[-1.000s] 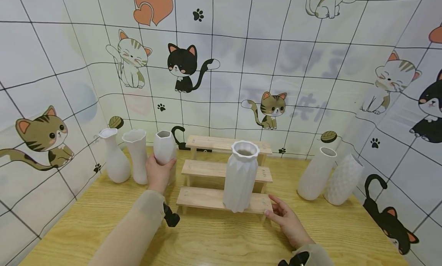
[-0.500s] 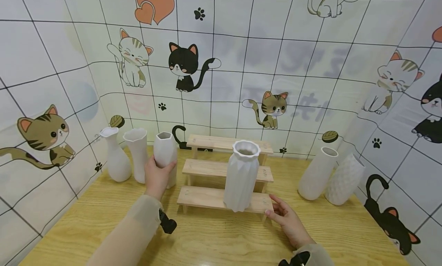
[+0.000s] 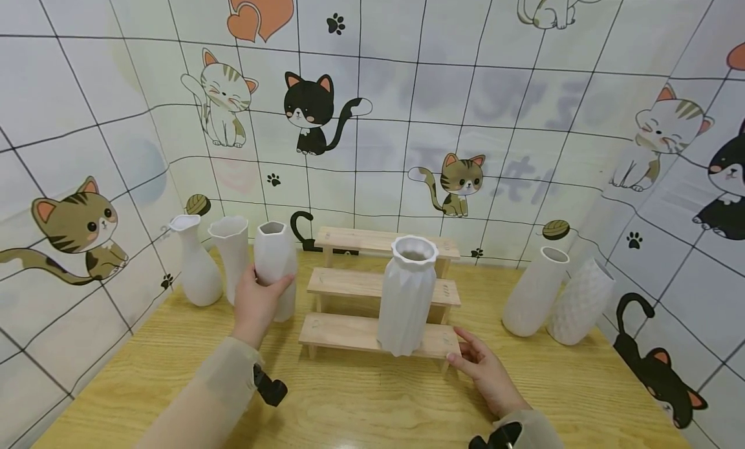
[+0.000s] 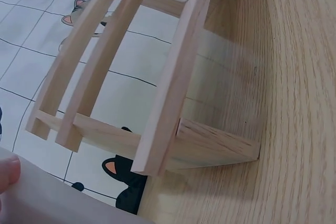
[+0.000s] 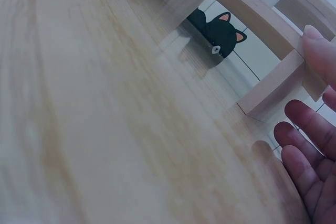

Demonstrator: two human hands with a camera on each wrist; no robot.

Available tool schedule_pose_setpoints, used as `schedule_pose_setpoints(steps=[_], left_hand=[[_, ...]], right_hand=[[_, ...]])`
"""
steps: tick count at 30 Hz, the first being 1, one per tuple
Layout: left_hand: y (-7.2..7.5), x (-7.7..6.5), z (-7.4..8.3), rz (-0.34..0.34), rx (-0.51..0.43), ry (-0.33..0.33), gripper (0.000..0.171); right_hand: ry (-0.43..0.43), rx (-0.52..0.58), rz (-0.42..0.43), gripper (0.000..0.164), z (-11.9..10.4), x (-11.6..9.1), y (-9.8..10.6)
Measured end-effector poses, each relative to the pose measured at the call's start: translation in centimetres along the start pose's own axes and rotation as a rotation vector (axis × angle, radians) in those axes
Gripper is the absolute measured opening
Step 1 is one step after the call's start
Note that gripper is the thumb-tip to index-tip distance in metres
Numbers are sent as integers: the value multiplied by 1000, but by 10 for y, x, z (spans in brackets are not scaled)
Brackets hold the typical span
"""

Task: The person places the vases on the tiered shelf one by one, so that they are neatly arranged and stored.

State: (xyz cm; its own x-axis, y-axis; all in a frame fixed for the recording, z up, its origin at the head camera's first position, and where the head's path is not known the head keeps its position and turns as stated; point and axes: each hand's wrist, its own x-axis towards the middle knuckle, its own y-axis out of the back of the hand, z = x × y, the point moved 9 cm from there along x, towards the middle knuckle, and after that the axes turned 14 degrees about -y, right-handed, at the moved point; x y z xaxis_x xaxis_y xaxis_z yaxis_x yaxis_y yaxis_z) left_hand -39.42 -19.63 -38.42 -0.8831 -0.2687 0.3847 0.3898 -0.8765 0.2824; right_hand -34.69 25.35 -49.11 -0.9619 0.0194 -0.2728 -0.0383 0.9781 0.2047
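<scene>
Vase (image 3: 276, 256) held in my left grip (image 3: 258, 306), left of the stepped wooden stand (image 3: 343, 282).
I have it clamped round the white sides, roughly upright; can't tell if it touches the surface (image 3: 361, 404). My right grip (image 3: 487, 375) pinches the stand's lowest step (image 3: 343, 332) at its right end. Ribbed vase (image 3: 407, 303) on that step; vase pair (image 3: 200, 271) far left, another pair (image 3: 531, 300) right.

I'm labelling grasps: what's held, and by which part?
The left hand grips the angular white vase mid-body. The right hand touches the lowest shelf at its right end; any grip is unclear.
</scene>
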Motion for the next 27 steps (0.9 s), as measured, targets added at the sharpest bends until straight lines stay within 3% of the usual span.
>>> schedule_pose_setpoints(steps=[7,16,27], left_hand=[[13,-8,11,-1,-31,-15,73],[26,-21,29,-62,-32,-13,83],[27,-29,54,-109,-104,-37,81]], right_hand=[[-3,-6,1,67,-3,-2,1],[-5,-4,3,67,-2,-1,0],[-5,0,0,68,-1,0,0]])
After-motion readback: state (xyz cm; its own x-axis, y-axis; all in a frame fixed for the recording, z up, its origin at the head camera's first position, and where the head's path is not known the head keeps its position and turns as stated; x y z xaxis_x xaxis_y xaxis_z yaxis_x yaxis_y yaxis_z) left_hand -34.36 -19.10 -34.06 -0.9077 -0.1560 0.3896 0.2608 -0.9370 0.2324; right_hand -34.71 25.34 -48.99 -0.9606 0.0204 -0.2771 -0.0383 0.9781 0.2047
